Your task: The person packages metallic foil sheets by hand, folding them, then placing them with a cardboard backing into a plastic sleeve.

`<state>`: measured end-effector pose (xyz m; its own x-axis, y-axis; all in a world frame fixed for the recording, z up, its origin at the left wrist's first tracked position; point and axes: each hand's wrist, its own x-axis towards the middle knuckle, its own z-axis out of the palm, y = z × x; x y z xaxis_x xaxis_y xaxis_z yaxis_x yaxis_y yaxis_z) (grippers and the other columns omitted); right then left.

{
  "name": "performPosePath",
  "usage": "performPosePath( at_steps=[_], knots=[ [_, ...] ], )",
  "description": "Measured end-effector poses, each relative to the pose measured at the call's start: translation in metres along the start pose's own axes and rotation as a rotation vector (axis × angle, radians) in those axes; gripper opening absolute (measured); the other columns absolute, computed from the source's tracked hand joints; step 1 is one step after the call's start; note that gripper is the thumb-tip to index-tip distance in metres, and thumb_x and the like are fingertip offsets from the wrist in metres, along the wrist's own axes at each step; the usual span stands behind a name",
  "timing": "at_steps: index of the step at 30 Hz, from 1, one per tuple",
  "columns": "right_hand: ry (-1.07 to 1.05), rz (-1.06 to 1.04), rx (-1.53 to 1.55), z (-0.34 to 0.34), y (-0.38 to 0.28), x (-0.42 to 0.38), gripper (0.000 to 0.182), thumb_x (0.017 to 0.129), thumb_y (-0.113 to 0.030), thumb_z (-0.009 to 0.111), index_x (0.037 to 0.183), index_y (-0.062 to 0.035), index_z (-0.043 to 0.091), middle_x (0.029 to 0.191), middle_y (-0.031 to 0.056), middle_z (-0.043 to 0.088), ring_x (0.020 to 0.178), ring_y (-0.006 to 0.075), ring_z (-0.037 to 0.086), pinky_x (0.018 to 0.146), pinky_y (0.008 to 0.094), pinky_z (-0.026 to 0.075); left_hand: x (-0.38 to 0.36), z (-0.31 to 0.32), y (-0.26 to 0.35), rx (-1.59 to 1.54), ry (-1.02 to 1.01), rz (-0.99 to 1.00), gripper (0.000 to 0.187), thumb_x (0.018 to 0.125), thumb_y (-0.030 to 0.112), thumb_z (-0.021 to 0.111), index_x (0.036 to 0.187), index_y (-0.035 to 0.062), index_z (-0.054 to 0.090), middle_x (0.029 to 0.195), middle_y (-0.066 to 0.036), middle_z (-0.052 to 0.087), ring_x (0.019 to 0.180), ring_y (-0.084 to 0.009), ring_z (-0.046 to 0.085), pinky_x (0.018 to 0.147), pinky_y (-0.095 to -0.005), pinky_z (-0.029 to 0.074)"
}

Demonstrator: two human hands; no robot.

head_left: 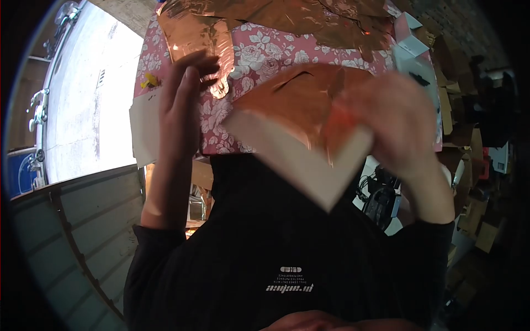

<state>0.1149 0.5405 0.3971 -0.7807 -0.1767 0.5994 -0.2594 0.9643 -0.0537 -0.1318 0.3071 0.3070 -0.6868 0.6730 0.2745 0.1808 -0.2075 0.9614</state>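
Observation:
A pale board (326, 190) with a copper-coloured foil sheet (281, 105) over much of it is tilted at the table's near edge, one corner pointing towards my body. My right hand (400, 121) is closed at the board's right side, its fingers over the foil and smeared by motion. A red-orange patch shows by those fingers; I cannot make out whether it is a reflection. My left hand (187, 99) is raised to the left of the board, not touching it, fingers apart and empty. Just beyond it lies a copper foil strip (221, 60).
Crumpled copper sheets (309, 19) cover the far side of the pink floral tablecloth (262, 47). A white box (411, 33) stands at the back right, and a small yellow item (149, 81) lies at the left edge. Cardboard pieces (486, 234) are heaped to the right.

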Motion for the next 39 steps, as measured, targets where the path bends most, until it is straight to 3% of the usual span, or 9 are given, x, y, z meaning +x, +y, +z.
performPosePath(
  at_steps=[2,5,6,10,16,19,22,37,39],
  knots=[
    [0.171,-0.273,-0.112,0.015,-0.016,-0.030,0.020,0.080,-0.005,0.080,0.100,-0.0094,0.081,0.101,0.0058,0.079,0.100,0.0244,0.077,0.085,0.0394,0.063,0.006,-0.005,-0.009,-0.458,-0.253,-0.524,0.077,0.116,0.061,0.033,0.154,-0.0027,0.052,0.141,-0.018,0.068,0.131,-0.0268,0.065,0.118,-0.0448,0.045],
    [0.127,-0.240,-0.044,0.026,-0.036,-0.042,0.020,0.081,-0.009,0.081,0.100,-0.0095,0.082,0.100,0.0056,0.079,0.098,0.0249,0.077,0.085,0.0386,0.063,-0.003,0.011,-0.026,-1.102,-0.722,-0.862,0.068,0.114,0.051,0.051,0.157,-0.0022,0.050,0.143,-0.017,0.068,0.137,-0.0262,0.062,0.114,-0.0411,0.051],
    [0.137,-0.272,-0.041,0.040,-0.031,-0.054,0.020,0.080,-0.010,0.081,0.100,-0.0094,0.083,0.102,0.0060,0.079,0.101,0.0253,0.077,0.086,0.0384,0.062,-0.009,0.028,-0.012,-0.695,-0.577,-0.865,0.059,0.111,0.037,0.064,0.155,-0.0010,0.053,0.141,-0.015,0.069,0.134,-0.0235,0.065,0.110,-0.0393,0.055],
    [0.123,-0.217,-0.060,0.056,-0.020,-0.073,0.019,0.081,-0.012,0.080,0.100,-0.0098,0.083,0.109,0.0066,0.080,0.107,0.0266,0.075,0.096,0.0412,0.060,-0.006,0.052,0.000,-0.307,-0.589,-0.752,0.040,0.101,0.011,0.076,0.137,-0.0020,0.067,0.115,-0.007,0.076,0.101,-0.0142,0.071,0.092,-0.0323,0.058],
    [-0.104,0.077,-0.005,0.037,-0.028,-0.075,0.028,0.086,-0.005,0.081,0.114,-0.0032,0.078,0.127,0.0161,0.076,0.113,0.0353,0.074,0.107,0.0488,0.055,-0.019,0.054,-0.004,-0.114,-0.371,-0.622,0.031,0.101,0.011,0.078,0.129,0.0002,0.071,0.112,-0.005,0.077,0.097,-0.0111,0.070,0.089,-0.0305,0.057],
    [0.353,1.034,0.684,0.050,-0.059,-0.081,0.026,0.099,0.001,0.076,0.122,0.0056,0.066,0.114,0.0147,0.076,0.101,0.0182,0.073,0.083,0.0307,0.060,-0.027,0.055,-0.015,-0.129,-0.327,-0.536,0.030,0.101,0.010,0.077,0.129,-0.0001,0.072,0.110,-0.004,0.078,0.099,-0.0113,0.071,0.090,-0.0302,0.057],
    [0.380,1.260,1.000,0.065,-0.048,-0.062,0.036,0.097,0.003,0.078,0.129,0.0059,0.062,0.113,0.0117,0.075,0.096,0.0135,0.072,0.076,0.0257,0.059,-0.030,0.059,-0.020,-0.130,-0.400,-0.509,0.026,0.101,0.010,0.077,0.126,0.0003,0.073,0.107,-0.003,0.079,0.098,-0.0110,0.072,0.091,-0.0302,0.057],
    [0.461,1.087,1.082,0.085,-0.038,-0.072,0.036,0.102,0.003,0.072,0.136,-0.0017,0.063,0.100,0.0032,0.075,0.077,0.0068,0.068,0.066,0.0221,0.054,-0.037,0.063,-0.023,-0.226,-0.460,-0.659,0.025,0.105,0.013,0.074,0.127,0.0017,0.074,0.112,-0.004,0.078,0.101,-0.0108,0.071,0.093,-0.0313,0.056],
    [0.205,1.132,1.089,0.077,-0.029,-0.079,0.021,0.106,-0.002,0.070,0.127,-0.0011,0.067,0.093,0.0002,0.073,0.075,0.0047,0.065,0.066,0.0211,0.052,-0.037,0.060,-0.025,-0.193,-0.469,-0.639,0.025,0.104,0.013,0.074,0.126,0.0015,0.074,0.111,-0.004,0.078,0.101,-0.0106,0.071,0.092,-0.0311,0.056]
  ],
)
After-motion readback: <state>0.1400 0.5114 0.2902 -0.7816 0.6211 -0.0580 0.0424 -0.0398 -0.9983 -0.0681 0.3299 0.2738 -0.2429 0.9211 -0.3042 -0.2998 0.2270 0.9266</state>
